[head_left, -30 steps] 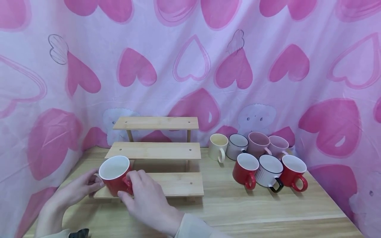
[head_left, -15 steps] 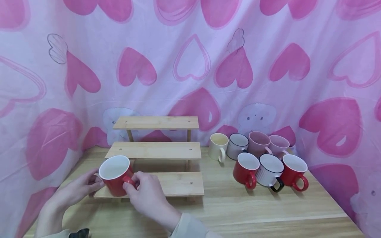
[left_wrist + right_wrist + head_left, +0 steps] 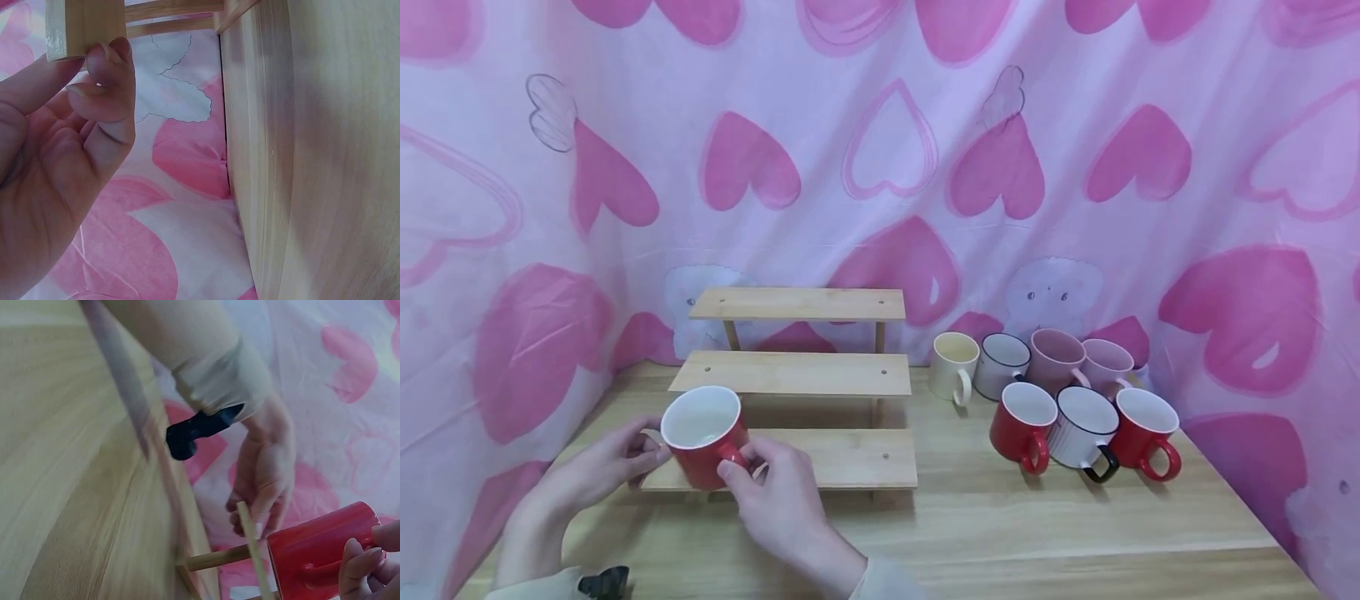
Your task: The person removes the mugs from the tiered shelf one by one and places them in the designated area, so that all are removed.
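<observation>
A red mug (image 3: 703,454) with a white inside stands upright at the left end of the lowest board of a three-tier wooden shelf (image 3: 857,458). My right hand (image 3: 786,496) pinches its handle, which points right and toward me. In the right wrist view the base of the mug (image 3: 312,556) is right at the board. My left hand (image 3: 598,467) is to the left of the mug. Its thumb and fingers grip the end of a wooden board (image 3: 94,28) in the left wrist view, with the other fingers curled below.
Several mugs stand right of the shelf. At the back are a cream mug (image 3: 953,367), a grey one (image 3: 998,371) and two pink ones. In front, a white mug (image 3: 1078,437) with a black handle sits between two red mugs (image 3: 1022,425). A heart-print curtain (image 3: 895,167) hangs behind the table.
My right hand has shifted from the mug's side to a pinch on its handle. The mug has slid slightly right along the board. My left hand keeps its place; the head view tilts slightly.
</observation>
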### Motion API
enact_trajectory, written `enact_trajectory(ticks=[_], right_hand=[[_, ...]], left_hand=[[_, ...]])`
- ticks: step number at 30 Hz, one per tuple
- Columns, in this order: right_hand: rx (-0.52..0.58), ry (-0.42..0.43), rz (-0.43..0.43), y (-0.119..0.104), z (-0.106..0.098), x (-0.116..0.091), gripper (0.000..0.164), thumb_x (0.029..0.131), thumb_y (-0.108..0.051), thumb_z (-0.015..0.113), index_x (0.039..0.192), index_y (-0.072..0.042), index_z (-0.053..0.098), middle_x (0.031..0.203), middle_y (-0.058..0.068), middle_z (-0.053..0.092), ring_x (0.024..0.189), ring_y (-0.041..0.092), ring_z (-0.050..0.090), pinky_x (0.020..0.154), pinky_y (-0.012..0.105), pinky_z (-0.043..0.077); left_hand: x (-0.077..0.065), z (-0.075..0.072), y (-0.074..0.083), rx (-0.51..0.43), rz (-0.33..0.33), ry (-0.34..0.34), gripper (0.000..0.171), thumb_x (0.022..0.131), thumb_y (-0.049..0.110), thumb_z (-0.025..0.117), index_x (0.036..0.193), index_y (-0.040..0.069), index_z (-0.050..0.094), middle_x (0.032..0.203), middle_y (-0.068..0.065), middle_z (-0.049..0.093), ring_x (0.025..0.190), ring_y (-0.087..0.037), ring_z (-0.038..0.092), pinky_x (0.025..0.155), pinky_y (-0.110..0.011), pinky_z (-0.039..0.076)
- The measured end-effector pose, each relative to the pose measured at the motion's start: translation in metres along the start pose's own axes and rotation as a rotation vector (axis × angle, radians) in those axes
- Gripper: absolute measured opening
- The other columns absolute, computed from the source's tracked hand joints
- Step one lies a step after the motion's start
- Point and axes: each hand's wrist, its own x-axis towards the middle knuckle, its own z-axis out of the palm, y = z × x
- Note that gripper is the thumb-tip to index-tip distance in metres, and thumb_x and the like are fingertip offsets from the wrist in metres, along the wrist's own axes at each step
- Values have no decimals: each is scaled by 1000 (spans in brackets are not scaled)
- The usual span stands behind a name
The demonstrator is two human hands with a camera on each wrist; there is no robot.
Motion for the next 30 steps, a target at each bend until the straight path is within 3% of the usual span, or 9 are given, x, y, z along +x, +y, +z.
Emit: enact_trajectory(ticks=[5, 11, 19, 25, 30], right_hand=[[64, 26, 3, -7, -19, -9, 13, 90, -19, 72, 80, -14, 65, 59, -7, 50, 50, 3, 46, 42, 19, 35], [112, 51, 9, -15, -49, -18, 9, 90, -21, 72, 91, -12, 70, 68, -2, 60, 53, 10, 55, 46, 21, 41], [13, 161, -12, -17, -92, -29, 13, 91, -25, 71, 92, -12, 69, 67, 5, 58, 57, 22, 60, 54, 25, 47], [-16, 261, -7, -3, -119, -36, 16, 92, -27, 69, 97, -11, 69, 79, 11, 62, 67, 32, 61, 56, 26, 48], [-66, 362, 7, 9, -143, -39, 15, 93, -25, 69, 98, -10, 69, 84, 9, 63, 68, 31, 62, 57, 28, 50]], left_hand=[[2, -2, 4, 10, -45, -7, 43, 100, 17, 57, 132, -6, 39, 83, -8, 56, 65, -17, 55, 62, -31, 47], [3, -3, 7, 21, -59, -5, 44, 100, 17, 57, 132, -7, 38, 81, -8, 55, 66, -16, 55, 62, -30, 46], [1, -4, 6, 19, -69, -1, 45, 100, 19, 57, 133, -6, 37, 82, -8, 55, 66, -17, 55, 62, -31, 45], [-1, -3, 4, 20, -68, -5, 46, 100, 20, 57, 133, -5, 37, 84, -8, 56, 67, -17, 56, 64, -30, 46], [-2, -1, 4, 27, -79, -10, 49, 100, 23, 58, 134, -4, 38, 88, -10, 57, 70, -19, 57, 65, -31, 47]])
